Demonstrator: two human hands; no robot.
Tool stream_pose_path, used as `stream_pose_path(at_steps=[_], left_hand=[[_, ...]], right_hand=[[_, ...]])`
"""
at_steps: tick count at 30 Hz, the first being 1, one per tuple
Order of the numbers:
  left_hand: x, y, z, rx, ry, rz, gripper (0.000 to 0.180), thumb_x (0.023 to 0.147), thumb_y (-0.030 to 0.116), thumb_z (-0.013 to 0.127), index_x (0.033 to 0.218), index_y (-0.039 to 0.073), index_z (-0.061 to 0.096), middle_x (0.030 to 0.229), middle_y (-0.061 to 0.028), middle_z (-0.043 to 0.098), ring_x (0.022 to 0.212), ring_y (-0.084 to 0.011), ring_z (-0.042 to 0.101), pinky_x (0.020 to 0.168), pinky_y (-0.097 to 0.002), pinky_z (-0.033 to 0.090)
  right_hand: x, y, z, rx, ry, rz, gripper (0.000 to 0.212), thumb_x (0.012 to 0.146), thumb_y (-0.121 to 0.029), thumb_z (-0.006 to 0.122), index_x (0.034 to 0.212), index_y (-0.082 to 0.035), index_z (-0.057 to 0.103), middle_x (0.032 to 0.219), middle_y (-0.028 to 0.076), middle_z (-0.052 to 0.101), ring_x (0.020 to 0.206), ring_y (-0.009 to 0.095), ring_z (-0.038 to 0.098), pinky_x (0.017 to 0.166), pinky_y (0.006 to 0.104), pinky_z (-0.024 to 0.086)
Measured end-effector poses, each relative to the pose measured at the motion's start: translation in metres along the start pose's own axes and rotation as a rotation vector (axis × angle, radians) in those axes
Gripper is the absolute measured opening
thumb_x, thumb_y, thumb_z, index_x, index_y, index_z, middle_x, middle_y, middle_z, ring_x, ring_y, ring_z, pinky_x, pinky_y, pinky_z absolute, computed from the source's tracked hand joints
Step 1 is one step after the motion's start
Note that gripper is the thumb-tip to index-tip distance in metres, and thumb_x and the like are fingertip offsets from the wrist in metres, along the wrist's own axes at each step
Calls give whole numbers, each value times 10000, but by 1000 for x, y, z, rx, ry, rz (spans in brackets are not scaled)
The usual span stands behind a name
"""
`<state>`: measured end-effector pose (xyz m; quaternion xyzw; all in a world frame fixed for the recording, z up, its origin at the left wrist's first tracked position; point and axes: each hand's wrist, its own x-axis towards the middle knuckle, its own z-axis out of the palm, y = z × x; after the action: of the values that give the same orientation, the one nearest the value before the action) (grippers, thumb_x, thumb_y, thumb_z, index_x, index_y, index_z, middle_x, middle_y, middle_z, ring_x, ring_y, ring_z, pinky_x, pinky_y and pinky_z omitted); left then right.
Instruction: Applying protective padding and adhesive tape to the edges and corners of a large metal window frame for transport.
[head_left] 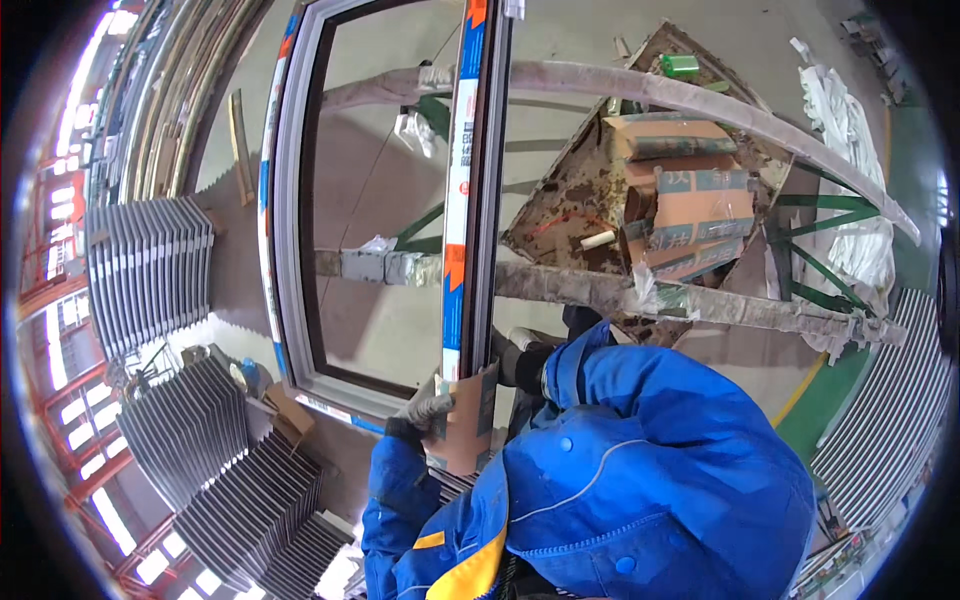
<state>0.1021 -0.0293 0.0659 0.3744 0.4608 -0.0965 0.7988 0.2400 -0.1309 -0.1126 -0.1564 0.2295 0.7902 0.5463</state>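
Workshop floor (570, 38) below trestle rails (590, 287), our frame (490, 180) w/ blue-orange printed film (469, 55) over their left ends, our L hand (428, 408) gripping cardboard (464, 430) at frame's near-right corner, R hand (518, 340) fingers hidden, can't tell.

A bright blue jacket (690, 430) is being worn, its front being dotted with round blue snaps (566, 444) and being crossed by thin pale piping (580, 488). A broad yellow panel (475, 570) and a small orange-yellow tab (430, 540) are being displayed low down. The left hand (425, 408) is being covered by a grey glove (432, 406); the right sleeve (590, 375) is being finished by a black cuff (526, 368).
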Motion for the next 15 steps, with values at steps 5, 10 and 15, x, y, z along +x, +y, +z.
stream_pose_path(at_steps=[5, 10, 15], left_hand=[[5, -7, -11, -14, -67, 17, 775, 747, 438, 893, 1338, 76, 546, 1062, 16, 615, 955, -116, 581, 808, -301, 501], [8, -2, -14, -51, -138, -57, 1005, 745, 390, 886, 1549, 37, 396, 1457, -78, 566, 1283, -215, 559, 1061, -396, 475], [10, -8, -20, -35, -152, -52, 1044, 734, 405, 894, 1564, 45, 373, 1486, -66, 543, 1332, -212, 523, 1103, -398, 438]], right_hand=[[9, -6, -3, 64, 62, 51, 533, 1005, -533, 595, 1329, -113, 655, 1349, 107, 680, 1194, 265, 667, 1060, 494, 524], [3, -17, -2, -180, 215, 7, 565, 990, -617, 563, 1223, -127, 720, 1181, 66, 743, 1004, 223, 718, 880, 415, 590], [-67, -101, 32, -962, 282, 174, 311, 1042, -281, 574, 1186, -37, 704, 1100, 82, 749, 978, 241, 713, 814, 393, 575]])
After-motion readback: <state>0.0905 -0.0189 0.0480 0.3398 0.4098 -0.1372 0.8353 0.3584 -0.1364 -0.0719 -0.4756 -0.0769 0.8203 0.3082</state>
